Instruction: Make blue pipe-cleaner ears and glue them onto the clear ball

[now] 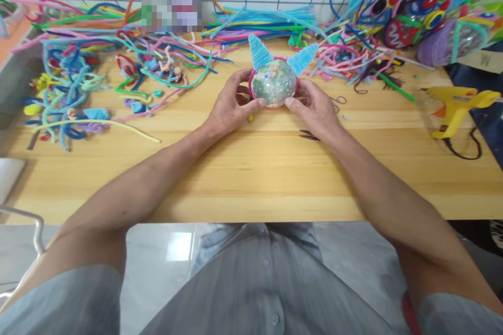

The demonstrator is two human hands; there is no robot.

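Observation:
Both hands hold a clear, rounded plastic container [274,81] with a red rim and two light-blue fuzzy ears, the left ear [259,51] and the right ear [303,59]. My left hand [234,98] grips its left side, thumb on the near edge. On the opposite side, my right hand [314,106] closes round it in the same way. Fingers behind the container are partly hidden. Dark-handled scissors [309,135] lie on the table under my right hand, partly covered by it. A small yellow piece [250,118] rests beside my left thumb.
Piles of pipe cleaners [259,23] line the back of the wooden table [236,183]. Twisted pipe-cleaner pieces [73,86] lie at the left. A yellow glue gun [458,104] with a black cord stands at the right, below several decorated bottles [414,21].

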